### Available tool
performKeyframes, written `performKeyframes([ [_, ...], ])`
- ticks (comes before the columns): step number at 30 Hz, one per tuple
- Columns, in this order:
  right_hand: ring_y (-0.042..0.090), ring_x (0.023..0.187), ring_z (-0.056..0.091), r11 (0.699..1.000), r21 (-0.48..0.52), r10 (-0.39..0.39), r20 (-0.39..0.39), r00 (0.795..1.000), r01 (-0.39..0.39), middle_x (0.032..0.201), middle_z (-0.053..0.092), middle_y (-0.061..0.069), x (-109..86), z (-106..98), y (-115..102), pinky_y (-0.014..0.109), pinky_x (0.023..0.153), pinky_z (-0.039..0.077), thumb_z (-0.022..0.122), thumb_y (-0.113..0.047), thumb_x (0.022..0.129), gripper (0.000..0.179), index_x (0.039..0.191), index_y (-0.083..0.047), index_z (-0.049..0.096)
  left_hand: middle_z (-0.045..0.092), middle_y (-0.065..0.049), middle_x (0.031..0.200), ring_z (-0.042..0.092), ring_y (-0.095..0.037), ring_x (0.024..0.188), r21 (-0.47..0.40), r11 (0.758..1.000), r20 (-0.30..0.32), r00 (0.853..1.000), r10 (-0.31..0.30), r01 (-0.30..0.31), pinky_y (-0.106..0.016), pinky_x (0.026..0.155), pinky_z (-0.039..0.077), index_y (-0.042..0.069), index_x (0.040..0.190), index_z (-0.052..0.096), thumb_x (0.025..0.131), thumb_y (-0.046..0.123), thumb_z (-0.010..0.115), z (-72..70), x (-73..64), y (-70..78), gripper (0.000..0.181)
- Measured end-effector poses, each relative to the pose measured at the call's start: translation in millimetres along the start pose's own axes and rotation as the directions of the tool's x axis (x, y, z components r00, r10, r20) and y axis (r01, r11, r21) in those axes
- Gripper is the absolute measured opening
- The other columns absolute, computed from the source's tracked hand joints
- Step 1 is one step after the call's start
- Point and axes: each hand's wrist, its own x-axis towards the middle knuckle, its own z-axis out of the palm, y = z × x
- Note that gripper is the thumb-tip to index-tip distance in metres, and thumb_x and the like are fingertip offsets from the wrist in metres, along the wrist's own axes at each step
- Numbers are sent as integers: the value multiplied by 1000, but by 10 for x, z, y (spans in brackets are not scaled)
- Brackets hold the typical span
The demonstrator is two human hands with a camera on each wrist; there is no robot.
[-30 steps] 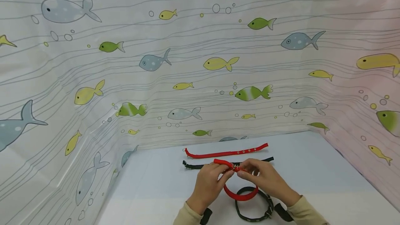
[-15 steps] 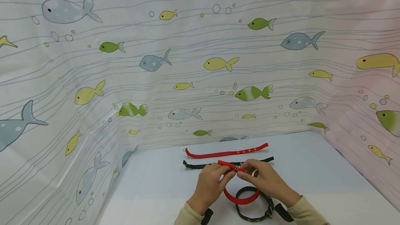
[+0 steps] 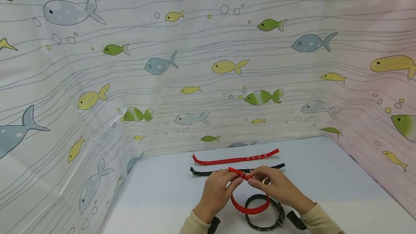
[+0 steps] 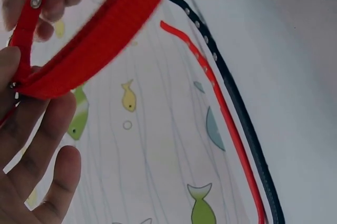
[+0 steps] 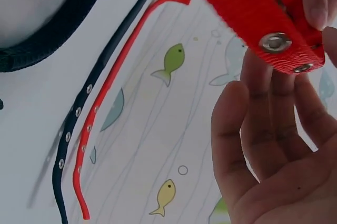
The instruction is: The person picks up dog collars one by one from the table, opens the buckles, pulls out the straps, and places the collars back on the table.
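Observation:
A red collar (image 3: 249, 210) with metal eyelets hangs in a loop between my two hands, raised over the table. My left hand (image 3: 214, 192) pinches it just left of the buckle, where a short red tail sticks up past the fingers. From the other side, my right hand (image 3: 277, 187) pinches the strap close by, thumb and fingertips at the overlap. In the left wrist view the loop's wide red band (image 4: 105, 40) crosses in front of the fingers. The right wrist view shows eyelets (image 5: 275, 42) along the strap. Fingers partly cover the buckle.
Below the red loop lies a black collar (image 3: 264, 229) fastened into a ring. Farther back, a straight red collar (image 3: 224, 161) and a straight black collar (image 3: 201, 173) lie side by side on the white table (image 3: 156, 187). Fish-patterned sheeting (image 3: 201, 104) encloses the back and sides.
The red tail by my left hand has shifted slightly right, and the bottom of the loop hangs a little lower. Both hands stay nearly in place, still at the buckle.

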Motion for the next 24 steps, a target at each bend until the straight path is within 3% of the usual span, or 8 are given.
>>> performKeyframes([
  [5, 7, 82, 64, 1000, 6, 11, -11, 1000, -11, 87, 68, -15, 26, 8, -6, 28, 72, 55, 70, -50, 93, 21, 101, -30, 70, 70, 15, 88, 60, -1, 78, -4, 1000, 10, 1000, 6, -6, -18, 70, 48, 21, 102, 77, 96, 35, 71, 11, 12, 8, 17],
  [10, 9, 86, 63, 998, 39, -47, 49, 998, 45, 94, 67, -12, -5, -53, 9, 30, 78, 54, 67, -41, 98, 22, 115, -27, 71, 72, 14, 91, 63, -2, 80, -11, 1000, 3, 1000, -22, 22, -21, 70, 50, 22, 101, 77, 95, 36, 72, -27, 12, 3, 17],
  [14, 9, 88, 63, 999, 42, -37, 68, 997, 34, 97, 67, -12, -21, -56, 9, 30, 78, 54, 65, -41, 99, 25, 118, -25, 69, 73, 14, 93, 65, -3, 83, -16, 999, -3, 999, -33, 33, -23, 71, 52, 21, 102, 77, 96, 37, 71, -44, 8, 0, 18],
  [19, 6, 83, 65, 1000, -1, 6, -12, 1000, -6, 89, 69, -16, 17, 22, -25, 28, 73, 55, 70, -48, 94, 24, 107, -28, 70, 72, 13, 93, 65, -2, 84, -12, 1000, 5, 1000, -20, 20, -22, 72, 51, 21, 101, 77, 97, 37, 69, -10, 6, 11, 18],
  [24, 7, 75, 64, 1000, 3, 15, -94, 995, -15, 83, 67, -16, 27, 50, -43, 29, 69, 55, 74, -45, 91, 18, 100, -29, 70, 72, 13, 93, 64, -2, 86, -18, 999, 24, 999, -33, 34, -22, 73, 51, 21, 102, 77, 98, 39, 67, 14, 8, 23, 20],
])
